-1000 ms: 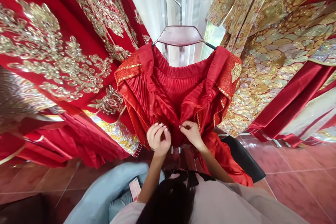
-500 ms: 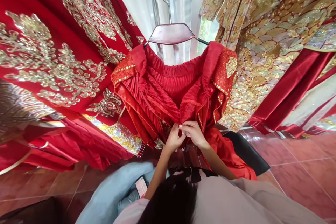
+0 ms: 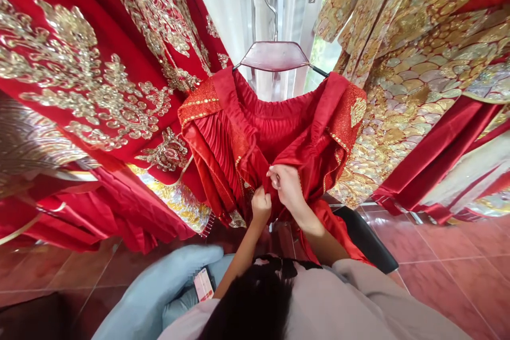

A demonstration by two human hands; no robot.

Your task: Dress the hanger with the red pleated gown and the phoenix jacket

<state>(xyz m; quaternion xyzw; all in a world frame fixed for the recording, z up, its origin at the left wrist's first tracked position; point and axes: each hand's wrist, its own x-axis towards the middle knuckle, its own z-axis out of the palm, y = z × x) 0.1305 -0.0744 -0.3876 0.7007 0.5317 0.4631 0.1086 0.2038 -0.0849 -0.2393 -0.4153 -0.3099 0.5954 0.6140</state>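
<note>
While the left hand (image 3: pixel 261 205) and right hand (image 3: pixel 287 183) pinch the red garment (image 3: pixel 274 135), a hard tug could pull it off its hanger (image 3: pixel 274 57).

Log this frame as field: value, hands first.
left hand: fist closed on red garment, lower front
right hand: fingertips at its front edge, above the left; exact grip unclear
support: hanger, through the shoulders
left side: red cloth with gold beading
right side: gold-patterned garment
lower left: phone-like item, by pale blue fabric
floor: reddish tiles
</note>
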